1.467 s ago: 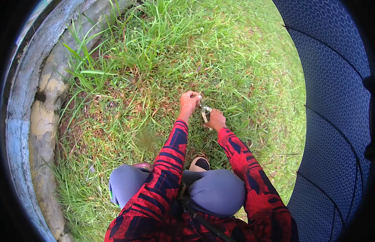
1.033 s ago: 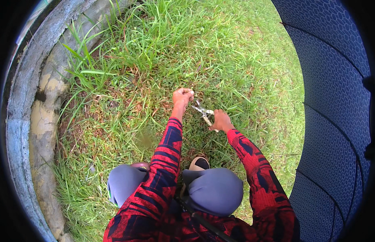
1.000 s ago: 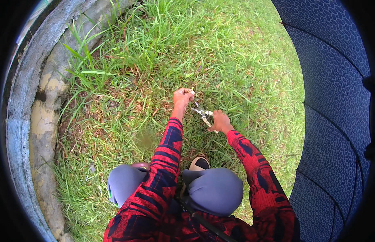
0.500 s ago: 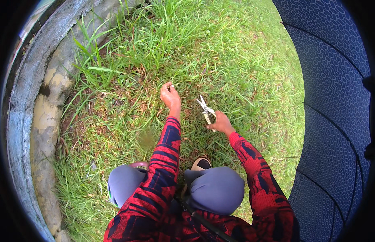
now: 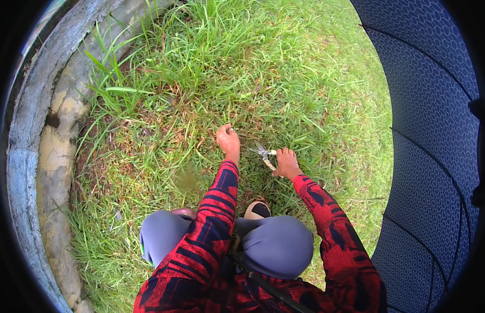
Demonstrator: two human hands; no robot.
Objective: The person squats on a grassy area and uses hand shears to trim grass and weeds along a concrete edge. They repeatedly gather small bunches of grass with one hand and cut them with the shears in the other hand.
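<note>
1. Clippers [image 5: 266,156]: taken as the landmark. Held over the grass [image 5: 310,83], blades pointing left and handles toward the right hand [image 5: 288,163]. The blades appear parted, though blur at the tips leaves this uncertain.
2. Right hand: just right of the clippers, grip clenched about their handles. The fingers wrap from the handle side, presumably so that one squeeze can work the blades.
3. Left hand [image 5: 228,141]: near the clippers, to their left, and apart from the blades. Fingers curled; whether the grip has anything in it cannot be told. The gap would suit keeping skin away from the cutting edges.
4. Shoe [image 5: 259,209]: below the clippers, planted on the grass, probably steadying a crouch.
5. Wall [image 5: 60,146]: well left of the clippers.
6. Umbrella [image 5: 430,130]: well right of the clippers, dark blue and patterned, presumably placed for shade.
</note>
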